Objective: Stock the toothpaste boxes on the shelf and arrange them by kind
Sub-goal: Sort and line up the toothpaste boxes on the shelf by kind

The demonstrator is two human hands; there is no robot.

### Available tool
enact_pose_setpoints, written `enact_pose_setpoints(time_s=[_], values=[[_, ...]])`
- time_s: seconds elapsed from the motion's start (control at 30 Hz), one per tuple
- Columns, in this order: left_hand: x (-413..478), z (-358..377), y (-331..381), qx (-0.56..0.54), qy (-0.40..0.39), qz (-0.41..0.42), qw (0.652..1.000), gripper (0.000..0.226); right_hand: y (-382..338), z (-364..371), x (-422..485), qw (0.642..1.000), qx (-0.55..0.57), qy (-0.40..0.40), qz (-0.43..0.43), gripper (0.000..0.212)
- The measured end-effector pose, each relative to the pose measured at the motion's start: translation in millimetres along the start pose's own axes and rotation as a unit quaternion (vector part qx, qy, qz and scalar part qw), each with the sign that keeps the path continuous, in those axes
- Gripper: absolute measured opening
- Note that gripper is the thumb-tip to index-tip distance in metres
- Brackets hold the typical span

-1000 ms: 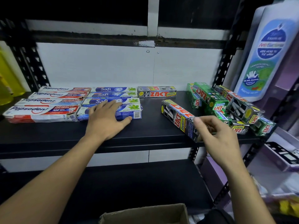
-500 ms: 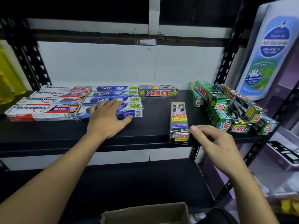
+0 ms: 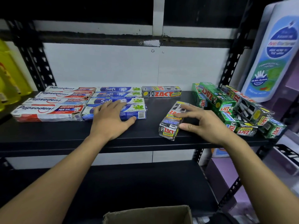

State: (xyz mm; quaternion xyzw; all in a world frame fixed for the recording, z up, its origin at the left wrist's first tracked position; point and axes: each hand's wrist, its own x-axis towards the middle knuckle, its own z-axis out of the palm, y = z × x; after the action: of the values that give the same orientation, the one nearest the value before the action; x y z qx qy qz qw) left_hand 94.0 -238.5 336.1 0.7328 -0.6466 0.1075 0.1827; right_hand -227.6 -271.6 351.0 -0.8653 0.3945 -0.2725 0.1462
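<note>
Cardboard box (image 3: 145, 214) lowest in view, both forearms reaching over it. My left hand (image 3: 110, 117) lies flat, fingers straight and released on the front Safi box (image 3: 139, 113), beside the Pepsodent boxes (image 3: 48, 110). My right hand (image 3: 205, 122) arches over the silver ZACT Smokers box (image 3: 169, 126) at the shelf (image 3: 64, 136) front, thumb on its side, fingertips on top, lightly grasping it. Far right, the green ZACT pile (image 3: 216, 101).
</note>
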Motion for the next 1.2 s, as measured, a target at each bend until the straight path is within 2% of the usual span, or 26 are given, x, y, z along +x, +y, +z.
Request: enact_pose_setpoints(time_s=[0.13, 0.37, 0.6, 0.77, 0.93, 1.03, 1.1, 1.2], values=[[0, 0, 0, 0.001, -0.005, -0.003, 1.0, 0.076, 14, 6, 25, 0.999, -0.034, 0.033, 0.018, 0.048], [0, 0, 0, 0.004, -0.01, -0.006, 1.0, 0.077, 33, 22, 67, 0.99, -0.095, 0.087, 0.064, 0.044], [0, 1, 0, 0.001, -0.011, -0.006, 1.0, 0.077, 27, 40, 101, 0.969, -0.194, 0.135, 0.068, 0.049], [0, 2, -1, -0.003, -0.008, -0.007, 1.0, 0.078, 11, 57, 124, 0.948, -0.268, 0.12, 0.121, 0.041], [-1, 1, 0, -0.004, -0.006, -0.006, 1.0, 0.077, 1, 68, 140, 0.947, -0.254, 0.107, 0.165, 0.039], [-1, 1, -1, -0.007, -0.007, -0.007, 1.0, 0.077, -2, 70, 140, 0.946, -0.266, 0.1, 0.155, 0.036], [-1, 0, -1, -0.009, -0.012, -0.007, 1.0, 0.077, 5, 70, 137, 0.951, -0.261, 0.096, 0.138, 0.04], [-1, -1, 0, -0.005, -0.011, -0.006, 1.0, 0.077, 19, 67, 133, 0.95, -0.24, 0.14, 0.145, 0.051]])
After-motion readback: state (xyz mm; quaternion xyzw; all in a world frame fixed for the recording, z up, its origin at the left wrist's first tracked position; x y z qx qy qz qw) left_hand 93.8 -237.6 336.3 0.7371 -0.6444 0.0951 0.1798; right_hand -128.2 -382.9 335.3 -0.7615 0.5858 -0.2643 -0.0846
